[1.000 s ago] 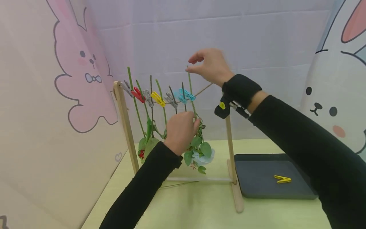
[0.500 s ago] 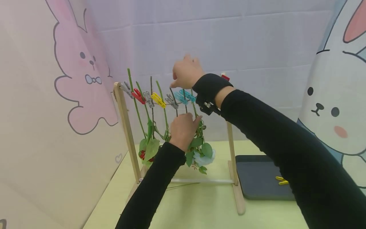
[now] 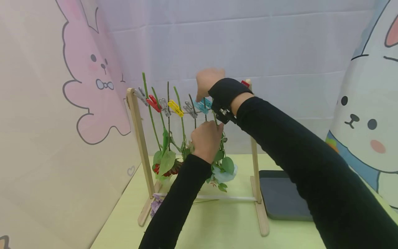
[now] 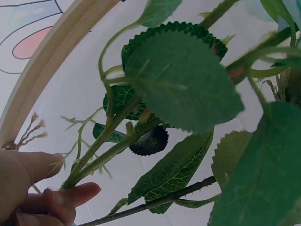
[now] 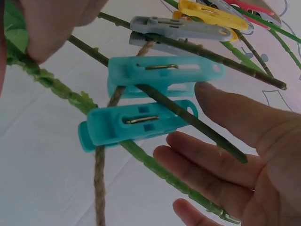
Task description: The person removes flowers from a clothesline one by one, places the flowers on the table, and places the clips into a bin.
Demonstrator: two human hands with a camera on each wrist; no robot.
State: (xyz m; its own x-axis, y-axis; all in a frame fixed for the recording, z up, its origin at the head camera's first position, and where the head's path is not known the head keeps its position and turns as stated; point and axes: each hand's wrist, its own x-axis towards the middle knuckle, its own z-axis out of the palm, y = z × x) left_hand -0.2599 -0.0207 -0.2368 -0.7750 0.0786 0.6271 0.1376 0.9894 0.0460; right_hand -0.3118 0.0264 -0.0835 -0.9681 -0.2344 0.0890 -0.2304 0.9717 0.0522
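Note:
My left hand (image 3: 206, 140) pinches green stems (image 4: 106, 141) between thumb and fingers, just above hanging leaves and a pale blue flower (image 3: 225, 174). Above it, my right hand (image 3: 209, 81) reaches to two turquoise clothespins on a twine line (image 5: 99, 183). In the right wrist view its thumb meets the tail of the upper clothespin (image 5: 160, 73), while its extended fingers lie close to the tail of the lower clothespin (image 5: 141, 123). A thick green stem (image 5: 164, 174) passes through the lower clothespin. A dark stem (image 5: 207, 122) runs by the upper one.
Left along the line, grey, red and yellow clothespins (image 3: 175, 108) hold more upside-down stems. A wooden frame (image 3: 141, 148) carries the twine. A dark tray (image 3: 284, 200) stands at right, partly behind my right sleeve. A purple flower (image 3: 155, 204) lies by the frame's left foot.
My right hand has come left and down from the top of the rightmost stem to the turquoise clothespins. My left hand keeps its grip on the stems. My sleeve now covers the tray's yellow clothespin.

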